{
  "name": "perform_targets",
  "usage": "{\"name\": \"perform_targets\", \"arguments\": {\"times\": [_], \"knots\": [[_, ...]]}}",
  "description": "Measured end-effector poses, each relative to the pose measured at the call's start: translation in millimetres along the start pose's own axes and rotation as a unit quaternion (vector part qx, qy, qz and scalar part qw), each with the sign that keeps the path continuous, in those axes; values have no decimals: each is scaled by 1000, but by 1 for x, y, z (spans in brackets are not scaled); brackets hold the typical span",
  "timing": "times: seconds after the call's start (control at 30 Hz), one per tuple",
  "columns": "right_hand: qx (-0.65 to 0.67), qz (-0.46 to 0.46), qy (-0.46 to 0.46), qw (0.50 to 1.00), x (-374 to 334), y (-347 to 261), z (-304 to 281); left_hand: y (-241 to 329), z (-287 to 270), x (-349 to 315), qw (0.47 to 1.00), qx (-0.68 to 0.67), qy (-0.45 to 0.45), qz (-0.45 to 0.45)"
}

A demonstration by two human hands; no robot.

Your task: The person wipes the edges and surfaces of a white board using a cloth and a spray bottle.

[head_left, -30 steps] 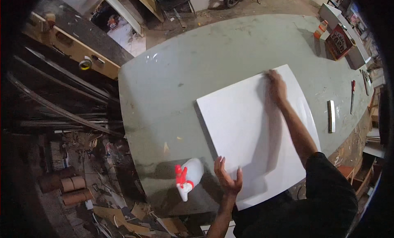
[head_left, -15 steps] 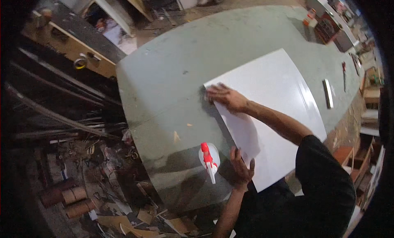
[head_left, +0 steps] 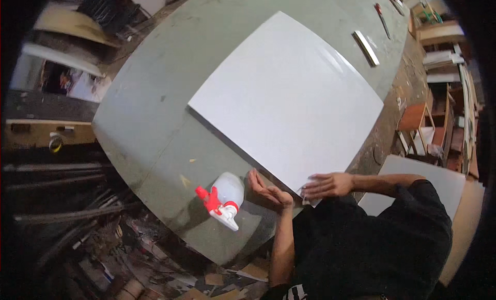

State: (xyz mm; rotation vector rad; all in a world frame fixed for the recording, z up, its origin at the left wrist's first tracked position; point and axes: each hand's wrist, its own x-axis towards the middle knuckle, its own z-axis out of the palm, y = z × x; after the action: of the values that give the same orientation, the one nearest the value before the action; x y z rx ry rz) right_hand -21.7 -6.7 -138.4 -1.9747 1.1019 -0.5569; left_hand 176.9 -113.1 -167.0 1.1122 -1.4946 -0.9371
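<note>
A large white panel (head_left: 289,103) lies flat on the grey-green tabletop in front of me. My right hand (head_left: 330,185) rests on the panel's near corner, its fingers stretched out and slightly blurred. Below those fingers shows a small pale bit that I cannot make out. Beside the panel's near left edge, my left hand (head_left: 269,190) is held with fingers extended and palm turned up, holding nothing. Just left of it stands a whitish spray bottle (head_left: 228,189) with a red and white trigger head.
The table (head_left: 150,103) carries a pale metal bar (head_left: 366,48) and a red-and-black tool (head_left: 382,20) at the far right. A roll of tape (head_left: 55,142) sits on a wooden ledge at left. Boards and a wooden frame (head_left: 416,116) stand at right; scraps litter the floor.
My right hand has come along the panel's edge from its left corner to the near corner. My left hand stays by the edge. The whole view has turned and shifted.
</note>
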Motion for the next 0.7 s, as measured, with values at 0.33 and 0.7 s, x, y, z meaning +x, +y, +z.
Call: {"name": "perform_targets", "arguments": {"times": [0.33,0.7], "knots": [[-33,210,408,888,0,37,-33,1,-5,6,999,21,-28,-10],[-131,157,463,863,-62,-2,-20,4,15,38,940,229,-192,163]]}}
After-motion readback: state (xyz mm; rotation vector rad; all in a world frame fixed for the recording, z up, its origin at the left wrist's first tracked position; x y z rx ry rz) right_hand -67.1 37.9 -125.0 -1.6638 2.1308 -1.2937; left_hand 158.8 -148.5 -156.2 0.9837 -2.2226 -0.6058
